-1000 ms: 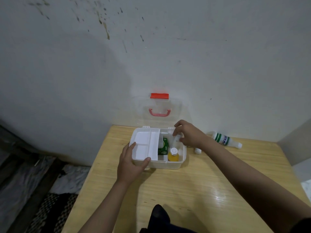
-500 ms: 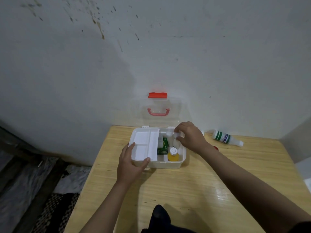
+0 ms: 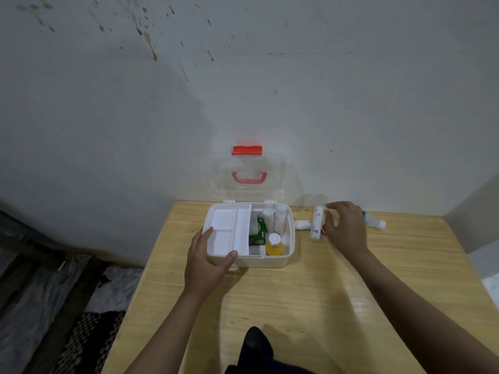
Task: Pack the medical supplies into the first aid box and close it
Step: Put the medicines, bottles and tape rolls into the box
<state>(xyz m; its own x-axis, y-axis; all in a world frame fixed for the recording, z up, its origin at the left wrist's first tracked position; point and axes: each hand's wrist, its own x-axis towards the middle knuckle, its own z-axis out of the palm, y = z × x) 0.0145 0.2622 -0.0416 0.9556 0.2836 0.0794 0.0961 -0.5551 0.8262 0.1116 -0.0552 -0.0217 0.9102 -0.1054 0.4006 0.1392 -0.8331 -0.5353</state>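
Fingers [image 3: 332,209] of the right hand [image 3: 345,228] are spread and loosely curled, gripping nothing, hovering just over a slim white tube [image 3: 316,224] that lies flat on the table. Left hand [image 3: 206,261] is cupped around the near-left corner of the first aid box [image 3: 270,261], thumb hooked on the rim, fingers laid along the side wall.

That box sits near the far edge of the table, a rounded-corner tub of milky white plastic. Its clear lid [image 3: 253,176] stands upright behind it against the wall, carrying a red latch [image 3: 246,150] at the top and a curved red handle [image 3: 249,177] below. Inside, a smooth white divided tray [image 3: 229,230] fills the left half. In the open right half: a green carton [image 3: 258,232], two pale cylinders [image 3: 275,218] side by side at the back, and a small bottle of yellow liquid [image 3: 274,245] with a round white cap at the front.

Moving outward, a short white roll [image 3: 302,224] lies just beside the box on its right, with the tube a little further along. A small red piece [image 3: 323,228] peeks out at the edge of the right hand. Past the hand, a white bottle [image 3: 376,222] lies on its side, partly hidden. The table [image 3: 310,298] is pale, glossy wood with visible grain. The wall [image 3: 189,90] behind is flat grey, speckled with dark stains.
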